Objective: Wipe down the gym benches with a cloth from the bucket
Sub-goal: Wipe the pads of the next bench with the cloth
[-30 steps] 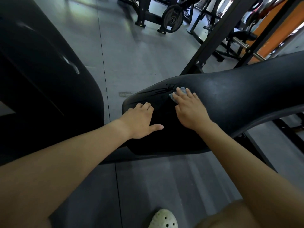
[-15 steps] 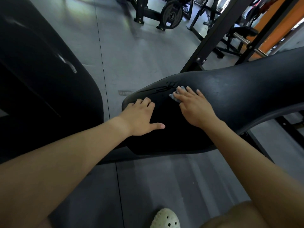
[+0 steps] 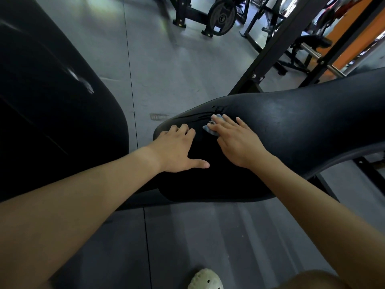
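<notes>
A black padded gym bench runs from the middle of the view up to the right, with cracks in the vinyl near its rounded left end. My right hand lies flat with straight fingers on a small blue-grey cloth, pressing it against the pad just below the cracks. Most of the cloth is hidden under the fingers. My left hand rests on the bench's left end, thumb spread out and fingers bent over the edge. No bucket is in view.
A second large black pad fills the left side. Black steel rack uprights rise behind the bench. A weight plate on a stand and another bench stand further back on the grey floor. My white shoe is at the bottom.
My right hand with the cloth has shifted slightly along the pad, its fingers now spread wider. The left hand has stayed in place on the bench end.
</notes>
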Demonstrator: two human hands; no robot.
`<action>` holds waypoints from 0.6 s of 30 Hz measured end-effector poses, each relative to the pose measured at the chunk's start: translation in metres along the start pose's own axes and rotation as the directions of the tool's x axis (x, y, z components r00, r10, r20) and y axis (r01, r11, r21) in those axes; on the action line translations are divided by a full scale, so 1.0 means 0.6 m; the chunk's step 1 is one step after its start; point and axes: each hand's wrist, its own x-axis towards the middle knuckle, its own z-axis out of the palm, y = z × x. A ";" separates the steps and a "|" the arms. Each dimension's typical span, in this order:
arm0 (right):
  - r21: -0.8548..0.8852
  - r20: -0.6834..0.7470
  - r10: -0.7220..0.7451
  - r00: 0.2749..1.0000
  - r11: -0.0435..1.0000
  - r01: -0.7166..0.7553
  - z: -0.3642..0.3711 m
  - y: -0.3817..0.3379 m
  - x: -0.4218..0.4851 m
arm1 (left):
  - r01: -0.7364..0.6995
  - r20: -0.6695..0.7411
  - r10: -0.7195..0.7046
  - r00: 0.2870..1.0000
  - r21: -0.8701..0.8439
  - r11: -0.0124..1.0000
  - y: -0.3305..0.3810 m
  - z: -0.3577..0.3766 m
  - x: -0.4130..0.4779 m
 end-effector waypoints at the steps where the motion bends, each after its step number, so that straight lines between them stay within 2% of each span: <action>1: -0.020 0.007 0.013 1.000 1.000 -0.013 -0.002 0.007 0.013 | 0.000 0.004 0.000 1.000 -0.003 1.000 0.000 -0.001 0.001; 6: -0.040 0.014 0.109 0.994 0.993 -0.108 -0.017 0.048 0.095 | -0.004 0.009 0.005 1.000 -0.012 1.000 -0.003 -0.003 0.003; 12: 0.039 -0.025 0.195 0.981 0.980 -0.194 -0.011 0.048 0.156 | -0.016 -0.016 0.015 1.000 -0.048 0.999 -0.004 -0.002 0.000; 18: 0.074 -0.005 0.058 0.998 0.996 -0.058 -0.001 0.003 0.091 | -0.030 -0.036 0.029 0.999 -0.047 0.998 -0.005 0.000 0.001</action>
